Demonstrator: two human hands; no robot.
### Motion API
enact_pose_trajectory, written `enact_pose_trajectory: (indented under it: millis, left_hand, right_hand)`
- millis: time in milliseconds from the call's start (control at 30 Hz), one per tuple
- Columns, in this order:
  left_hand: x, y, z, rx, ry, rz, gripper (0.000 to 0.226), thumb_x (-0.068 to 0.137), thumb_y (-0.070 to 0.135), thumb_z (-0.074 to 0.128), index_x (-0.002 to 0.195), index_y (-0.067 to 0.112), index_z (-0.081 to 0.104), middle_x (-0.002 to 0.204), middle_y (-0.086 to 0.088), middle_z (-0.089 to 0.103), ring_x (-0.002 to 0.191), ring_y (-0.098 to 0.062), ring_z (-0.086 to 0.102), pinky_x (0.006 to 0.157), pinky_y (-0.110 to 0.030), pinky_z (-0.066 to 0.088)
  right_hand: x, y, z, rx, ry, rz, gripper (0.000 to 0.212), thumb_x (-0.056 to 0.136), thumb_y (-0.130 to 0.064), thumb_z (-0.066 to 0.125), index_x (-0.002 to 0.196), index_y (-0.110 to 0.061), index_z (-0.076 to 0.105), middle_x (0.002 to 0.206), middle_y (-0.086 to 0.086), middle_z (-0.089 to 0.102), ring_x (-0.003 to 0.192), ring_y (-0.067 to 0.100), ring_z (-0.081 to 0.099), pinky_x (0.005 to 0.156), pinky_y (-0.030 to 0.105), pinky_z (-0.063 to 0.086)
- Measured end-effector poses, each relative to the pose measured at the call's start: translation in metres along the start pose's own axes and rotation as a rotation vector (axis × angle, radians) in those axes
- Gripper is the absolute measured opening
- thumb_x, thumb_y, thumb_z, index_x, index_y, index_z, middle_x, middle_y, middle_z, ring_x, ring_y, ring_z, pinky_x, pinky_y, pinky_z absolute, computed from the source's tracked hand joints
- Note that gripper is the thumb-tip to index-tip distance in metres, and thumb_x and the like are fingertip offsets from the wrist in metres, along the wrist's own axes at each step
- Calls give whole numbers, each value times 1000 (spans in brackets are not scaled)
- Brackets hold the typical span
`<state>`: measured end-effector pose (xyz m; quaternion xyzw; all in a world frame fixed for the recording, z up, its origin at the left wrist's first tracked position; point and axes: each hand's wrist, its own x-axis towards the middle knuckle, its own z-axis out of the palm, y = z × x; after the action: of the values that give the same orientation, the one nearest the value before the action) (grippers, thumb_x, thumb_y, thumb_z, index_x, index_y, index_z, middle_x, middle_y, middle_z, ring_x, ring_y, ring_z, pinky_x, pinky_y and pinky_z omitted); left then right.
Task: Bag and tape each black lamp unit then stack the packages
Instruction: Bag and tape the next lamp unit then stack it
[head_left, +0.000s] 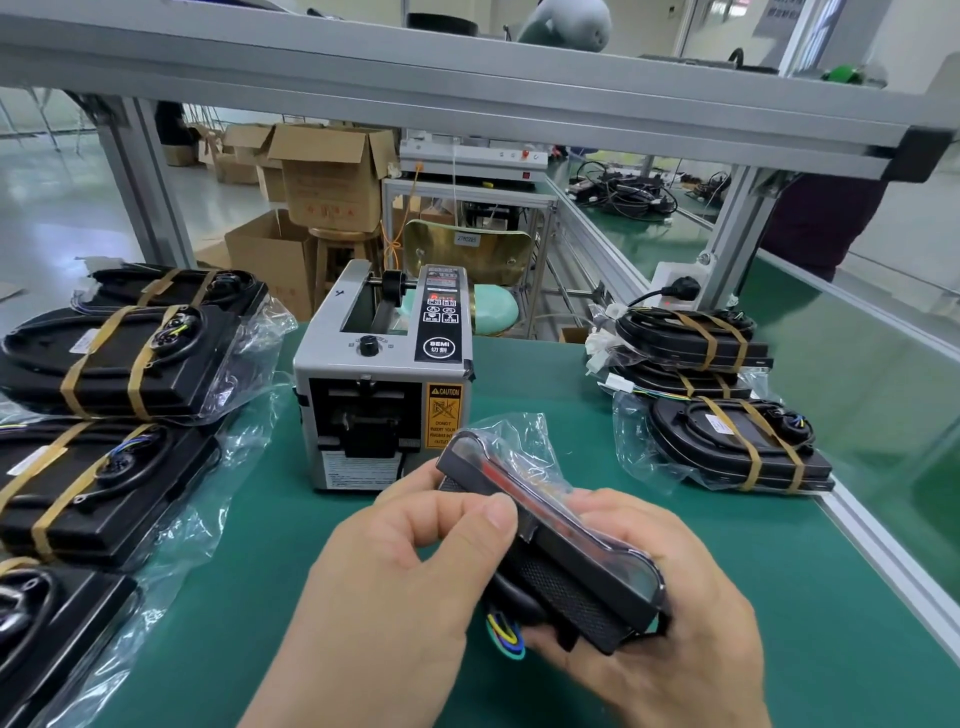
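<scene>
On green mat (519, 374), tape dispenser (382, 374)

Open cardboard box (332, 176) sits on a wooden stool (340, 236); tangled cables (623, 195) lie back right

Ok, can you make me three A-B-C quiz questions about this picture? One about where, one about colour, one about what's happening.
1. Where is the tape machine? A on the shelf; B on the table between taped packages; C on the floor.
2. What colour is the table? A green; B red; C white.
3. The held lamp unit is: A taped; B bagged, no tape showing; C bare.
Answers: B, it stands mid-table; A, its top is green; B, clear plastic covers it without bands.
</scene>
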<state>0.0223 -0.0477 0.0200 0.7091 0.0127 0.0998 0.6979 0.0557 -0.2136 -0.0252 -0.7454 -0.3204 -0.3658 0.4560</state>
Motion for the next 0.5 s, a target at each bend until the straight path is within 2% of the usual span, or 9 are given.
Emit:
enact_pose_trajectory:
  millis: [100,233,400,467,500]
  left_hand:
    - [0,-1,0,8,-5,-1,46,53,63,58,71,26,78,111,21,68,121,14,45,112,-34,28]
    - [1,-2,1,3,-8,3,45,55,64,58,69,27,78,114,15,69,119,18,44,112,-34,28]
    - [1,-3,2,2,-6,11,45,56,63,58,70,24,78,113,17,69,121,13,46,111,-34,29]
    - [0,-3,3,5,15,1,41,56,62,63,66,25,77,111,12,70,116,14,50,108,-29,31]
    - [0,-2,4,17,37,-7,38,59,63,68,64,26,76,109,11,71,110,19,51,104,-19,32]
  right_hand:
    - [-1,0,1,16,9,3,57,60,-39,84,95,1,63,105,-2,66,104,15,63,90,23,48]
    - [-1,-1,1,40,10,12,56,63,-41,82,99,-4,62,109,-6,63,105,13,62,90,23,48]
    - [0,-1,1,46,-1,21,55,66,-43,81,100,-5,62,111,-6,62,106,14,62,90,24,48]
    - [0,-2,1,50,-2,23,50,69,-46,79,102,-12,62,112,-9,61,107,13,61,91,22,47]
    - [0,-3,1,53,-3,27,49,70,-48,78,102,-14,61,113,-10,61,107,12,61,92,20,46]
